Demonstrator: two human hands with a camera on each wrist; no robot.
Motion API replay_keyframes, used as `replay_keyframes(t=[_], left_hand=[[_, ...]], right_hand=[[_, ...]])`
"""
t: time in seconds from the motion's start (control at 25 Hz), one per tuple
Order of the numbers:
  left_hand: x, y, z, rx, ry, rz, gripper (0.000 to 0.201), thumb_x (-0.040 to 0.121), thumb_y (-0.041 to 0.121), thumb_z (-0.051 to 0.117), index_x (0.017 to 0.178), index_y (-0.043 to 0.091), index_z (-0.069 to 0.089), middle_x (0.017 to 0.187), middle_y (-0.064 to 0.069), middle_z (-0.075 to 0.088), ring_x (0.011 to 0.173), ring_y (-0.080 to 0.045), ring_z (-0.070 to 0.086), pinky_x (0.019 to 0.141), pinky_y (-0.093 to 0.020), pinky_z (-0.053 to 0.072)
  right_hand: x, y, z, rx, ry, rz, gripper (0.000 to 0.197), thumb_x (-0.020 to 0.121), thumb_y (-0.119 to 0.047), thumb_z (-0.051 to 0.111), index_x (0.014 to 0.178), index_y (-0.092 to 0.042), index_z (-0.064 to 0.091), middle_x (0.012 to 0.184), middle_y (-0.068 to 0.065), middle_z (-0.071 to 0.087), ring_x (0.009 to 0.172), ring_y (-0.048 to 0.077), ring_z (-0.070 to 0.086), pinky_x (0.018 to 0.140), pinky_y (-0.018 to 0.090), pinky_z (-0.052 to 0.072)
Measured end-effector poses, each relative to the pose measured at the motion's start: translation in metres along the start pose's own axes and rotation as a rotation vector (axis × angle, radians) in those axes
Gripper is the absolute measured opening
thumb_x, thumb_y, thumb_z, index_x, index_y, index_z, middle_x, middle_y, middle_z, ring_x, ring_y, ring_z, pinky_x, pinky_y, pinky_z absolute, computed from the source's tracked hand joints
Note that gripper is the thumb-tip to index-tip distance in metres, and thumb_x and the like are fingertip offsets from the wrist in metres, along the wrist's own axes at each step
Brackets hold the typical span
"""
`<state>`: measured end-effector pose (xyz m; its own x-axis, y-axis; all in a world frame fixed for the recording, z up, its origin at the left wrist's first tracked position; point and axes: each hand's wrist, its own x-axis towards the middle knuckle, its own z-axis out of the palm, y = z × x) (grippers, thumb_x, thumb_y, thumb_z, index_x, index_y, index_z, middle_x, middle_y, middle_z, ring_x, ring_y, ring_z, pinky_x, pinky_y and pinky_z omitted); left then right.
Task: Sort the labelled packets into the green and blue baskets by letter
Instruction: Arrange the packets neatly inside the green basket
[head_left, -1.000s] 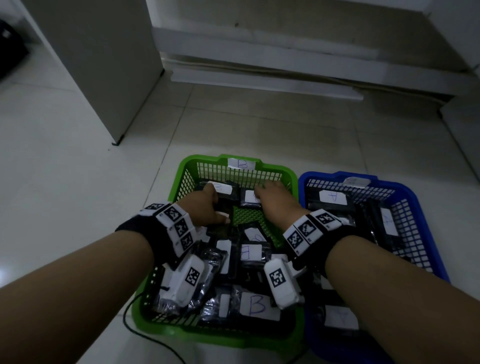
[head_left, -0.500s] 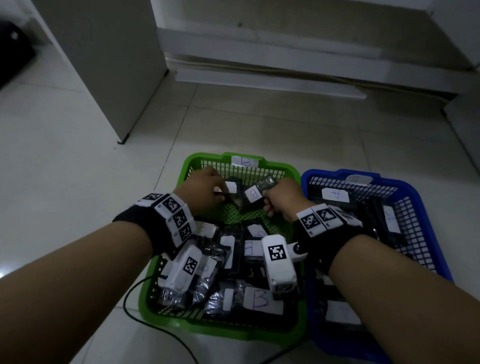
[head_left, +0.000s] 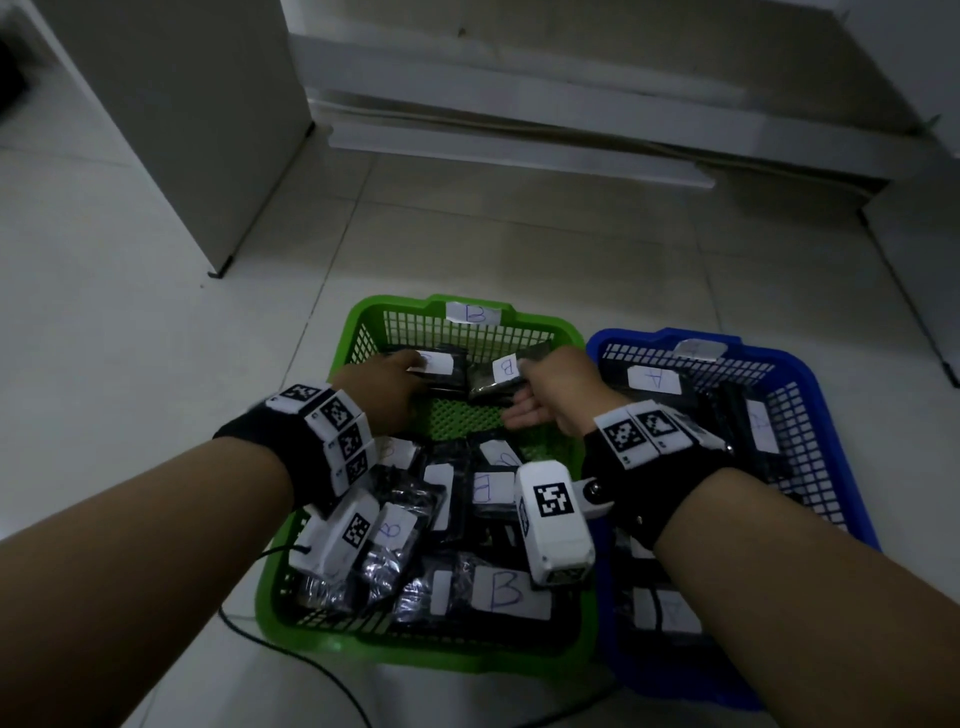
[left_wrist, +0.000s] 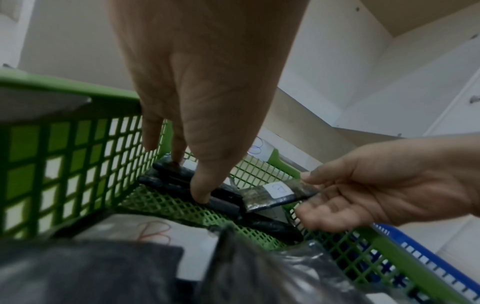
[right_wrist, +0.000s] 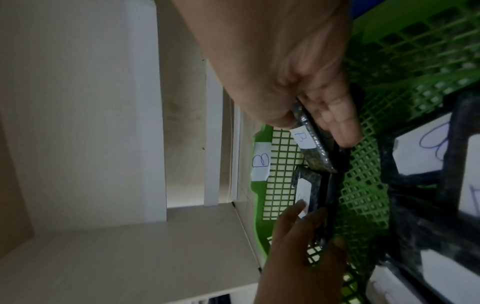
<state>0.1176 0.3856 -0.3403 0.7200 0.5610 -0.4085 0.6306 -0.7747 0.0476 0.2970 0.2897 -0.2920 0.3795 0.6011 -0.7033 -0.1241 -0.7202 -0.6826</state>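
Observation:
The green basket (head_left: 574, 332) carries a B label (head_left: 472, 313) on its far rim and holds several black packets with B labels. My right hand (head_left: 524, 382) pinches one B packet (head_left: 498, 376) by its end and holds it tilted just above the basket's far floor; the right wrist view shows that B packet (right_wrist: 309, 144) between thumb and fingers. My left hand (head_left: 410, 371) grips another black packet (head_left: 441, 366) at the far left, thumb on its near edge (left_wrist: 205, 199), fingers on the far edge. The blue basket (head_left: 810, 364) on the right holds A packets (head_left: 653, 379).
Both baskets stand side by side on a pale tiled floor. A white cabinet (head_left: 171, 130) stands at the far left and a low white ledge (head_left: 519, 150) runs along the back. A black cable (head_left: 311, 670) trails past the green basket's near edge.
My right hand has picked the B packet up off the basket floor and tilted it. My left hand has stayed on the far-left packet, shifting slightly forward.

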Motion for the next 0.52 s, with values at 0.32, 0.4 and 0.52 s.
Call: replay_keyframes(t=[0.32,0.4,0.52], left_hand=[[0.002,0.006,-0.006,0.034,-0.01,0.048,0.033,0.091,0.025,0.049,0.121,0.017,0.058,0.134,-0.006,0.045,0.123,-0.023,0.041,0.103,-0.039,0.037],[0.003,0.005,-0.005,0.047,-0.031,0.056,0.036,0.091,0.024,0.05,0.126,0.018,0.054,0.137,-0.006,0.043,0.124,-0.025,0.04,0.103,-0.041,0.038],[0.005,0.002,-0.002,0.074,-0.006,0.084,0.042,0.093,0.032,0.047,0.133,0.021,0.05,0.138,-0.006,0.042,0.122,-0.029,0.042,0.1,-0.042,0.042]], right_hand=[[0.027,0.019,0.001,-1.311,0.004,-0.589,0.029,0.086,-0.009,0.057,0.11,-0.022,0.068,0.136,0.009,0.039,0.129,0.035,0.035,0.1,0.04,0.04],[0.033,0.024,0.001,-1.44,-0.04,-0.614,0.042,0.087,-0.003,0.055,0.123,-0.023,0.063,0.147,0.008,0.029,0.136,0.036,0.025,0.111,0.044,0.033],[0.032,0.026,0.001,-1.456,-0.038,-0.68,0.05,0.088,-0.002,0.051,0.134,-0.021,0.054,0.152,0.009,0.021,0.138,0.036,0.02,0.113,0.043,0.031]])
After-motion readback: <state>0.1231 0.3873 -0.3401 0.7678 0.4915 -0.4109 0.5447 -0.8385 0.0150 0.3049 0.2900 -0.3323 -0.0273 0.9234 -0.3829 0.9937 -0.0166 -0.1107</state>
